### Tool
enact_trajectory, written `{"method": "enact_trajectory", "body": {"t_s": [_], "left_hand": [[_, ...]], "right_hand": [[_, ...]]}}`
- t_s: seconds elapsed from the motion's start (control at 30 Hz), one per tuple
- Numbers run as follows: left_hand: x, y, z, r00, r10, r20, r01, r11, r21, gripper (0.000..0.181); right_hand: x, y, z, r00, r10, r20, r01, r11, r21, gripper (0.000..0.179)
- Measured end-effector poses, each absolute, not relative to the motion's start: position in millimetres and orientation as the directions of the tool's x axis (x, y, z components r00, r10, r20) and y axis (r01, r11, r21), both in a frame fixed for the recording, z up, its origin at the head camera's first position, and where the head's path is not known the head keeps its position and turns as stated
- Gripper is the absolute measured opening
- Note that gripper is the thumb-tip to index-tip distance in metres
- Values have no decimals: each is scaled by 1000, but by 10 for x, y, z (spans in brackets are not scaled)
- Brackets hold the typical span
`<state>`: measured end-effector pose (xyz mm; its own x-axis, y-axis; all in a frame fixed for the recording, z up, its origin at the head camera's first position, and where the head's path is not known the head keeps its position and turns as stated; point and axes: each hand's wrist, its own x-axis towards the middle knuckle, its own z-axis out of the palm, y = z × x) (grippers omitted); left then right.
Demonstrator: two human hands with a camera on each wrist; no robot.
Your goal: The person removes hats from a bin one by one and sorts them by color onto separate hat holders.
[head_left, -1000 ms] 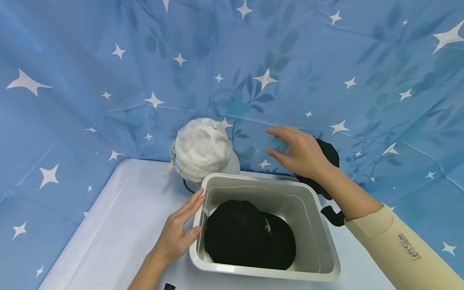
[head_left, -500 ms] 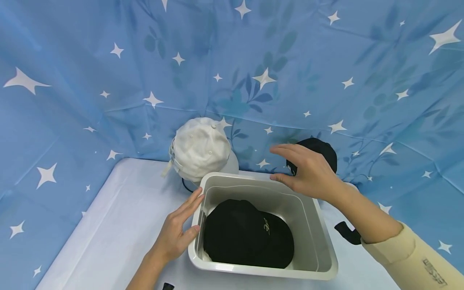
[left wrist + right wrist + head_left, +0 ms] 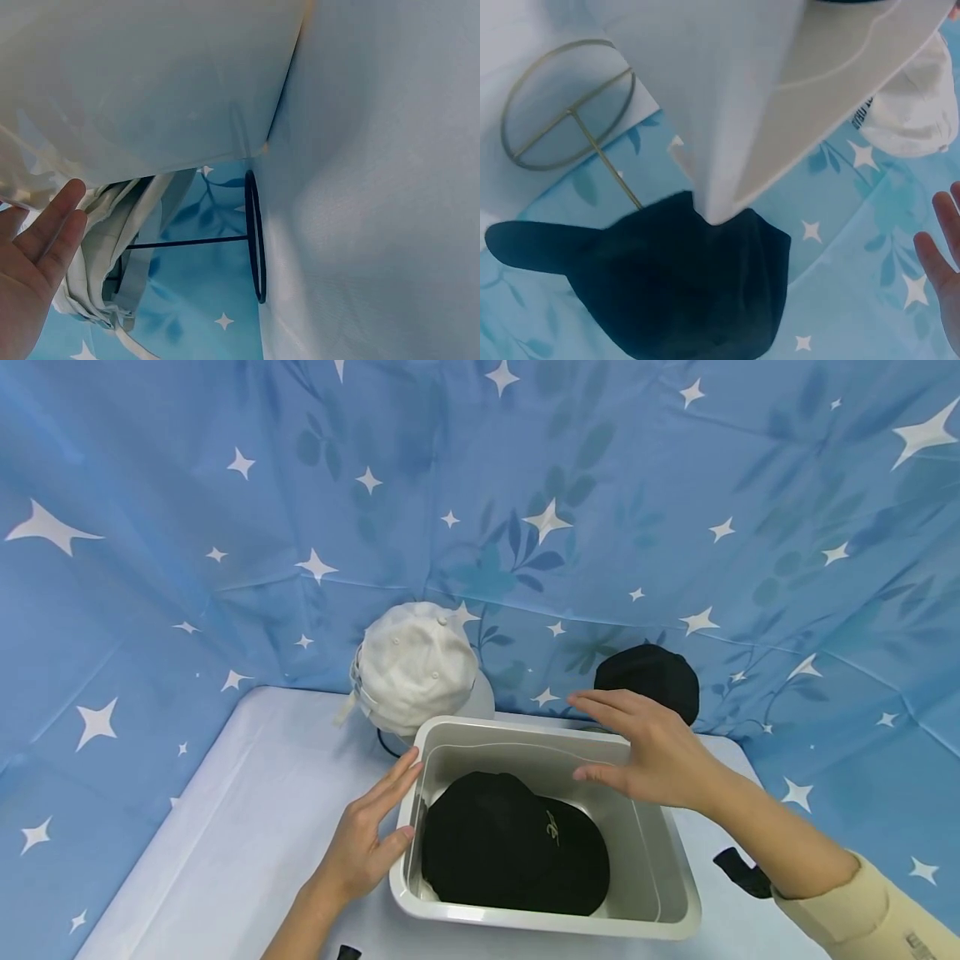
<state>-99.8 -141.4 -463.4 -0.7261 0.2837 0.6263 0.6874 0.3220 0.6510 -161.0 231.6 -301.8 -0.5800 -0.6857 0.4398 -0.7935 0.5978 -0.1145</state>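
Note:
A black cap point(image 3: 487, 843) with a small pale emblem lies in the light grey plastic bin point(image 3: 562, 925). My left hand point(image 3: 367, 835) rests on the bin's left rim, fingers straight. Over the back right part of the bin is my right hand point(image 3: 652, 752), with fingers and thumb spread apart and nothing between them. Behind it, another black cap point(image 3: 652, 675) sits on a stand; the right wrist view shows its brim and the stand's brass-coloured ring base point(image 3: 619, 97). A white cap point(image 3: 420, 664) stands behind the bin's left corner.
The white cap's stand has a thin black rod and ring base point(image 3: 251, 247) on the white-covered table point(image 3: 247, 793). A blue curtain point(image 3: 337, 510) with white stars hangs along the back and sides. Small black pieces point(image 3: 742, 872) show near each wrist.
My right hand has come down and slightly rightward from beside the black cap on the stand to over the bin, uncovering that cap. My left hand has stayed on the rim.

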Motion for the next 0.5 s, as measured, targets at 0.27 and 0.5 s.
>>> {"method": "enact_trajectory", "body": {"t_s": [0.27, 0.5], "left_hand": [[-994, -1412, -4631, -729, 281, 624, 684, 323, 654, 77], [-993, -1422, -4630, -730, 281, 623, 683, 325, 654, 77]], "right_hand": [[-1477, 2373, -3231, -603, -706, 371, -790, 591, -160, 84], [-1405, 2346, -3411, -641, -702, 309, -767, 601, -226, 83]]}}
